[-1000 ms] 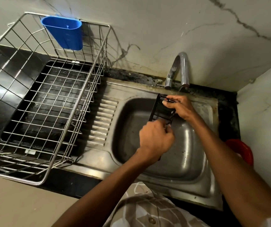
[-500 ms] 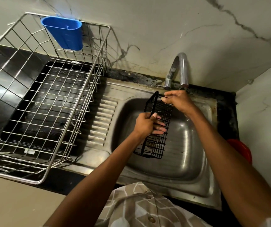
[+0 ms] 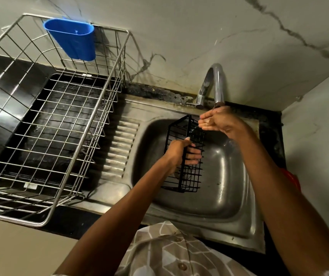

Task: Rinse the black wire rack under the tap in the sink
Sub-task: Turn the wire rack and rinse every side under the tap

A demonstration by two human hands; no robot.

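Observation:
The black wire rack [image 3: 192, 177] stands on end over the steel sink [image 3: 230, 188], left of the basin's middle. My left hand [image 3: 180, 153] grips its side, with the fingers pushed through the wires. My right hand [image 3: 220, 122] is cupped directly below the spout of the chrome tap [image 3: 217, 80], palm wet, just above the rack's top corner and not gripping it. A thin stream of water runs from the spout onto the hand and the rack's upper end.
A large steel wire dish drainer [image 3: 108, 108] sits on the black counter to the left, with a blue plastic cup [image 3: 74, 38] hung on its back rim. The ribbed drainboard [image 3: 120, 148] lies between drainer and basin. A red object [image 3: 292, 181] sits by the right wall.
The rack has turned to show its mesh side and dropped lower into the basin. My right hand let go of its top edge and moved up under the spout.

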